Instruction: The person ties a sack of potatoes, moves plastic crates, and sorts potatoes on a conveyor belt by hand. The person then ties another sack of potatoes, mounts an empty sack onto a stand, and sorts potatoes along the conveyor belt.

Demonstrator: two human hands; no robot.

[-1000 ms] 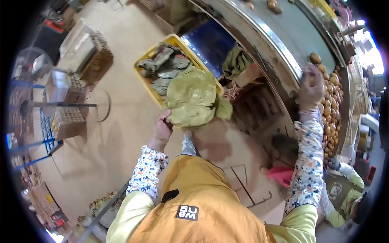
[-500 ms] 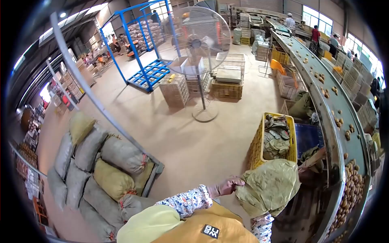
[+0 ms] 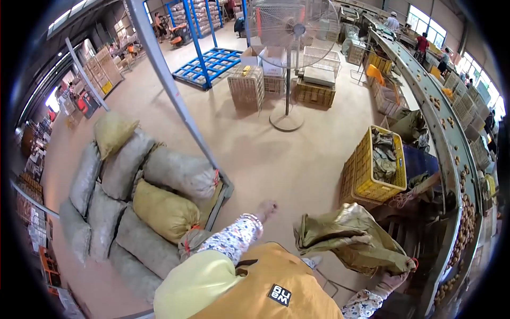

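Observation:
An olive-green woven sack [image 3: 353,236], limp and crumpled, hangs in front of me on the right. My right hand [image 3: 392,282] is closed on its lower right edge, near a bit of red cord. Apart from the sack, my left hand [image 3: 267,210] is held out over the floor with its fingers curled in and nothing visible in them. Just beyond the sack stands a yellow plastic crate [image 3: 380,187] with crumpled sacks [image 3: 383,157] inside.
A conveyor belt [image 3: 449,125] carrying round brown produce [image 3: 463,234] runs along my right. Filled sacks [image 3: 164,210] are piled at left beside a grey metal post [image 3: 178,101]. Ahead are a standing fan [image 3: 287,90], a blue metal frame [image 3: 207,66] and crates [image 3: 316,93]. Several people work farther off.
My left hand has let go of the sack and moved left. My right hand has come into view holding the sack, which now sags and folds lower right. The camera view has shifted.

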